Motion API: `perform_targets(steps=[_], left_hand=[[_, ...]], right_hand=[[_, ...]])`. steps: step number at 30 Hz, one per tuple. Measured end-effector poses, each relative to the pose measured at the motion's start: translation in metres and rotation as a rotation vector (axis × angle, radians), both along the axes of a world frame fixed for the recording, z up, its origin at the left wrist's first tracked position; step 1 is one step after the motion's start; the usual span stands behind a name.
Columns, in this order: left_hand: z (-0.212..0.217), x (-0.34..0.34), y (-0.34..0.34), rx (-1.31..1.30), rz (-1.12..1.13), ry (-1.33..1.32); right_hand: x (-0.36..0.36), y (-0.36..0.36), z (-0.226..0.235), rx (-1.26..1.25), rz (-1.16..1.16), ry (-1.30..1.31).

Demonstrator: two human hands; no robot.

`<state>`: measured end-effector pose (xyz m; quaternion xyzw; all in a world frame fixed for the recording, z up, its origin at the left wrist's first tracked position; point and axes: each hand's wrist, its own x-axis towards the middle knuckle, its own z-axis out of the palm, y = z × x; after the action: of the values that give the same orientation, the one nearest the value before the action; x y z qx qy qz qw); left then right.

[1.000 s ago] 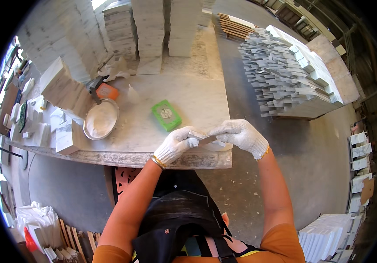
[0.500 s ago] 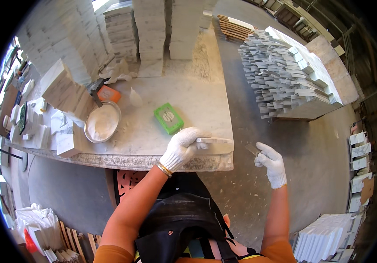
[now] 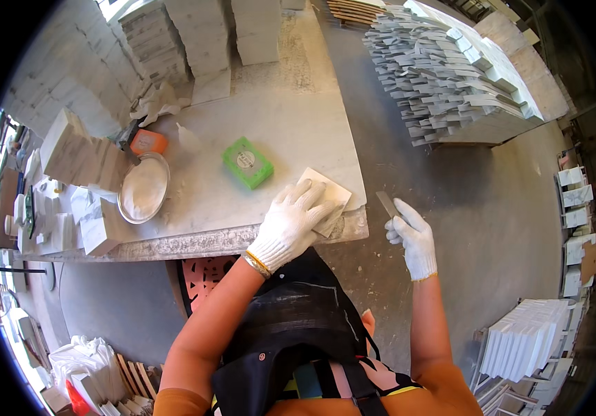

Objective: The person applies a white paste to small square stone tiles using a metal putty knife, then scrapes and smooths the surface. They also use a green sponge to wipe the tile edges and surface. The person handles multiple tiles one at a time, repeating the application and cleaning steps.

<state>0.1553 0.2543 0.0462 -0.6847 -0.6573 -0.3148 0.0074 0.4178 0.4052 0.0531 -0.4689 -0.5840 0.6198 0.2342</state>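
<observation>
My left hand (image 3: 291, 220), in a white knit glove, lies with its fingers spread over a square white stone tile (image 3: 338, 192). The tile sits at the table's front right corner and part of it reaches over the edge. My right hand (image 3: 412, 239), gloved the same way, is out past the table's right side, its fingers closed on a thin, flat grey metal blade (image 3: 385, 204) that points up and left. On the tabletop, a green box (image 3: 248, 163) stands left of the tile. Further left are a round metal dish of white powder (image 3: 144, 188) and an orange block (image 3: 148, 141).
Tall stacks of stone slabs (image 3: 196, 41) stand at the table's back. Stone blocks (image 3: 86, 156) crowd its left side. Beyond the right edge is a big pile of thin grey strips (image 3: 423, 83). White tiles (image 3: 527, 336) stand in a rack at lower right.
The tile, seen nearly edge-on before, now shows its broad face at the table corner. My left hand has gone from gripping it to spreading over it. My right hand has risen slightly, blade in hand.
</observation>
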Motion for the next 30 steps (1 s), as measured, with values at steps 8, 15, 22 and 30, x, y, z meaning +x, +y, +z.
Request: perform_targets(steps=[8, 15, 22, 30], left_hand=[[0.01, -0.041, -0.015, -0.263, -0.089, -0.219], [0.026, -0.044, 0.012, -0.302, -0.2, 0.02], [0.008, -0.041, 0.033, -0.288, -0.093, 0.044], [-0.01, -0.033, 0.029, -0.134, -0.009, -0.037]], right_hand=[[-0.013, -0.027, -0.004, -0.071, 0.047, 0.053], [-0.033, -0.04, 0.01, -0.075, 0.076, 0.07], [-0.056, -0.041, 0.004, 0.01, 0.129, 0.027], [-0.074, -0.031, -0.014, 0.373, 0.244, -0.153]])
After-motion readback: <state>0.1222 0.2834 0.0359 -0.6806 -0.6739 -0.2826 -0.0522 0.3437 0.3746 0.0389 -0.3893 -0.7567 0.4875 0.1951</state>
